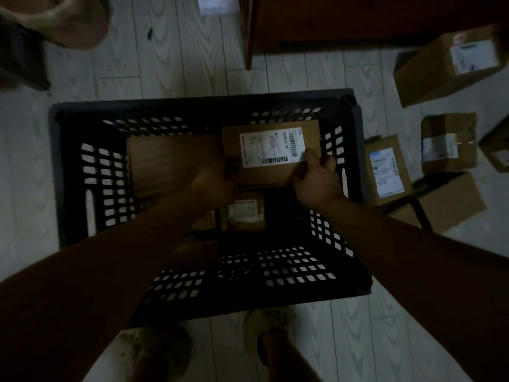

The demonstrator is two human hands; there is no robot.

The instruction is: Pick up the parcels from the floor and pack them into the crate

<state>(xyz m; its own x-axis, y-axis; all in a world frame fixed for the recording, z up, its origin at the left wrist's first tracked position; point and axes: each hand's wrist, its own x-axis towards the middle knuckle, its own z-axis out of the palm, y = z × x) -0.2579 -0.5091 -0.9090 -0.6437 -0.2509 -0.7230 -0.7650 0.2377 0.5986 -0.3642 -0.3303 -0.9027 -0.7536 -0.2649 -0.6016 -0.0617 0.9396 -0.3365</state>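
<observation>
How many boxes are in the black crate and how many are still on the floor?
Boxes in the crate: 3, the labelled box both hands hold, a plain box beside it, and a small box lower down.
Boxes on the floor, right of the crate: at least 5.
Total: at least 8; darker spots may hide more.

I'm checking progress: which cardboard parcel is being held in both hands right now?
The white-labelled parcel over the crate, gripped by left hand and right hand; the others lie untouched.

Crate [355,150] far half occupied by stacked parcels; near-right floor of crate open. Loose boxes [385,169] crowd the right side; left floor [24,166] clear.
</observation>
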